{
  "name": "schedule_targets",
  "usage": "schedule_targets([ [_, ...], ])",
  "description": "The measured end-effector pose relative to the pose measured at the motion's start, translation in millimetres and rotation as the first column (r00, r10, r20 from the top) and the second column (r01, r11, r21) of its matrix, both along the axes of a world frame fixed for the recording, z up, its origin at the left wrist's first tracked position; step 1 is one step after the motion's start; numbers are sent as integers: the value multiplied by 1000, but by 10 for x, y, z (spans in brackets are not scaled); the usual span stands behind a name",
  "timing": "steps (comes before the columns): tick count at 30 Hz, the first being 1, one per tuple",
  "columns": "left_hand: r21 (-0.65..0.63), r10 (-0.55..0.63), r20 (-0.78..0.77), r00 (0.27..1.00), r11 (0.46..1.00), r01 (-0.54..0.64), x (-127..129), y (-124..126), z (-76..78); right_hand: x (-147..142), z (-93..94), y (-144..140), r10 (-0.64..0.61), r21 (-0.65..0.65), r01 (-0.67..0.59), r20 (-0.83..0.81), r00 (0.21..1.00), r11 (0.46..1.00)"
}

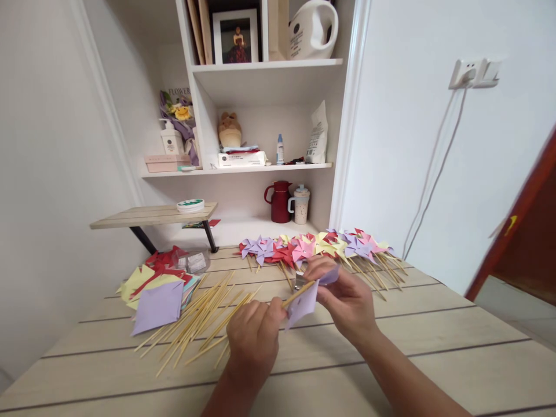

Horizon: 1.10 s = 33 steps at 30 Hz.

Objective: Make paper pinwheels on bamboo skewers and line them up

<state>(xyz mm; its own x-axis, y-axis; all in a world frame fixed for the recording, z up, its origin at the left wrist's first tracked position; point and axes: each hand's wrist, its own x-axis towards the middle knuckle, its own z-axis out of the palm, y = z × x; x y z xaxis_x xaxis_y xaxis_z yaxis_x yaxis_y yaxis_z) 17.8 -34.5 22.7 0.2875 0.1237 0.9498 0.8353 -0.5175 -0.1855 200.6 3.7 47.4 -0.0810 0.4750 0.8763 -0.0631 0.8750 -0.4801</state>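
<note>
My left hand [256, 333] is closed around a thin wooden stick [297, 294], whose tip meets a purple paper pinwheel [304, 307]. My right hand [345, 295] is closed on that pinwheel, with one purple blade tilted up by the fingers. A small shiny metal piece [299, 281] shows by the right fingertips; what it is I cannot make out. Left of my left hand lies a loose heap of wooden sticks [195, 321]. Finished pinwheels on sticks [304, 249] in purple, red, pink and yellow lie in a row beyond my hands.
Purple paper squares [158, 307] and yellow and red cut papers [145, 284] lie at the left beside a clear plastic box [195, 262]. A small raised shelf [152, 215] stands behind them. At the back are a red jug [280, 202] and a cream cup [300, 205].
</note>
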Motion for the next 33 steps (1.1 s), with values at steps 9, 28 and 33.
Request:
schedule_targets([
  [9, -29, 26, -8, 1000, 999, -26, -19, 50, -42, 25, -77, 110, -57, 16, 57, 19, 998, 998],
  [28, -270, 112, 963, 247, 451, 851, 66, 307, -255, -12, -193, 326, -198, -441, 109, -161, 967, 891],
  [33, -63, 202, 979, -19, 391, 918, 9, 354, -293, -116, -254, 308, -110, -533, -5, -184, 977, 846],
])
